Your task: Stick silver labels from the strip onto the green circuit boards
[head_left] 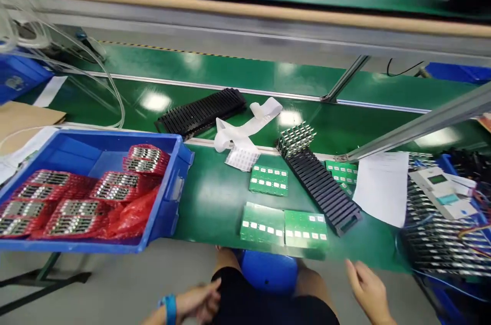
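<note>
My left hand point(201, 303), with a blue band on its wrist, hangs over my lap below the table edge, slightly blurred. Its thumb stands apart from loosely curled fingers, and nothing shows in it. My right hand point(367, 285) is just off the table's front edge, fingers curled in and no object visible. Between the hands, near that edge, two green circuit panels with white labels lie side by side, a left panel point(261, 223) and a right panel point(306, 228). Behind them sits another labelled green panel point(269, 180). Neither hand touches the boards.
A blue bin point(163, 212) at left holds red-wrapped board bundles point(115, 185). A black slotted rack point(322, 187) carries upright boards point(296, 138) at its far end. Farther back are another black rack point(203, 110) and white strip point(249, 125). Right are paper point(381, 187) and stacked boards point(441, 238).
</note>
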Action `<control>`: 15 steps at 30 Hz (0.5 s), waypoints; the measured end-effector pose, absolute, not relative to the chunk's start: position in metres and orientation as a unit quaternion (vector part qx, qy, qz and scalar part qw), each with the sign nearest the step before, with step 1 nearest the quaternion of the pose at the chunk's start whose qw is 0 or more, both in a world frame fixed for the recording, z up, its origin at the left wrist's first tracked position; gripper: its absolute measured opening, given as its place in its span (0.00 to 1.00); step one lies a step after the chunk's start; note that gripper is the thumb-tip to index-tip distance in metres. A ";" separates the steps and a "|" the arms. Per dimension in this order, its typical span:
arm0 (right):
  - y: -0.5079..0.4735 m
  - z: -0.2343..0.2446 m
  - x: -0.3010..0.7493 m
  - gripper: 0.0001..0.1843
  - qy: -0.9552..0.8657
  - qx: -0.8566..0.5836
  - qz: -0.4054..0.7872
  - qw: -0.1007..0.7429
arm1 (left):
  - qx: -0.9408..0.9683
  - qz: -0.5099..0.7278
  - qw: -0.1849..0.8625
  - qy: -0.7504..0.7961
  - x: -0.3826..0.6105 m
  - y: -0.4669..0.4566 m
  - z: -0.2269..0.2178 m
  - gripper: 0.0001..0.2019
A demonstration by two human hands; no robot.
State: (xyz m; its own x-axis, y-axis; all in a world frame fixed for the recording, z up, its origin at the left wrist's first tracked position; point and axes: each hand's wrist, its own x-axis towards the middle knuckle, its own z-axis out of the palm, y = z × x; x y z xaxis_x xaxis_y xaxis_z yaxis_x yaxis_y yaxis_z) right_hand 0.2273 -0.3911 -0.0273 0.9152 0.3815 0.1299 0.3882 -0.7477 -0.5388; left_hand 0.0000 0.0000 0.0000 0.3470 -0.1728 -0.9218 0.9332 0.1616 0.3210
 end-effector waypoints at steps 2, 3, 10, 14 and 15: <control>-0.388 -0.021 0.281 0.11 -0.322 -0.895 0.017 0.308 | 0.529 -0.332 0.677 0.389 0.035 -0.012 -0.002 0.47; -0.380 -0.018 0.304 0.12 -0.383 -0.871 0.037 0.307 | 0.578 -0.264 0.667 0.388 0.054 -0.017 -0.005 0.46; -0.316 -0.025 0.334 0.31 -0.610 -0.762 0.171 0.133 | 0.890 -0.059 0.356 0.279 0.132 -0.042 -0.039 0.43; -0.319 -0.043 0.313 0.30 -0.592 -0.778 0.176 0.118 | 0.951 -0.143 0.260 0.085 0.140 -0.033 -0.036 0.48; -0.321 -0.047 0.312 0.30 -0.587 -0.781 0.177 0.119 | 0.958 -0.149 0.240 0.057 0.142 -0.029 -0.035 0.49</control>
State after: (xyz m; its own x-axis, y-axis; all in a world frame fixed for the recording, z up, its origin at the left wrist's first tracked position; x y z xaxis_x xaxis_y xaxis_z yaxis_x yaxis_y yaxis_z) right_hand 0.3117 -0.3213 -0.0465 0.2488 0.9589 -0.1368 0.8746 -0.2831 -0.3936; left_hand 0.1417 -0.0289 -0.0347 0.9494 0.0381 -0.3118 0.1805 -0.8784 0.4424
